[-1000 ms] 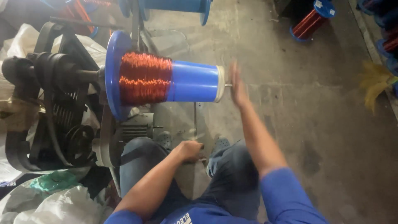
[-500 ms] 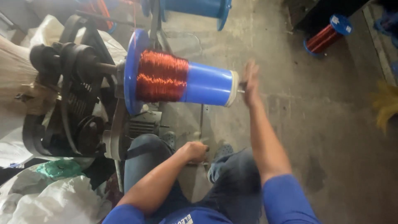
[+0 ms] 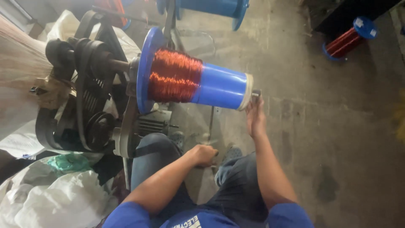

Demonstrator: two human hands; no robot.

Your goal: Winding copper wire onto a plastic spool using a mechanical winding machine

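Note:
A big blue spool [image 3: 219, 86] lies sideways on a winding machine, with copper wire [image 3: 174, 76] wound on its left part against the wide blue flange [image 3: 145, 67]. My right hand [image 3: 255, 116] reaches up to the spool's narrow right end, fingertips on a small metal piece [image 3: 256, 95] at the shaft tip. My left hand [image 3: 204, 154] is a loose fist down between my knees, near a thin metal rod of the machine's stand; whether it holds anything I cannot tell.
Black belts and pulleys [image 3: 80, 101] and a motor [image 3: 147, 124] sit left of the spool. White and green sacks [image 3: 55, 190] lie at lower left. Another blue spool [image 3: 211, 7] hangs above, and a small copper-wound spool [image 3: 348, 40] rests on the concrete floor at upper right.
My right hand went from an open palm beside the spool's end to fingers closed in on the shaft tip. The view shifted left and down.

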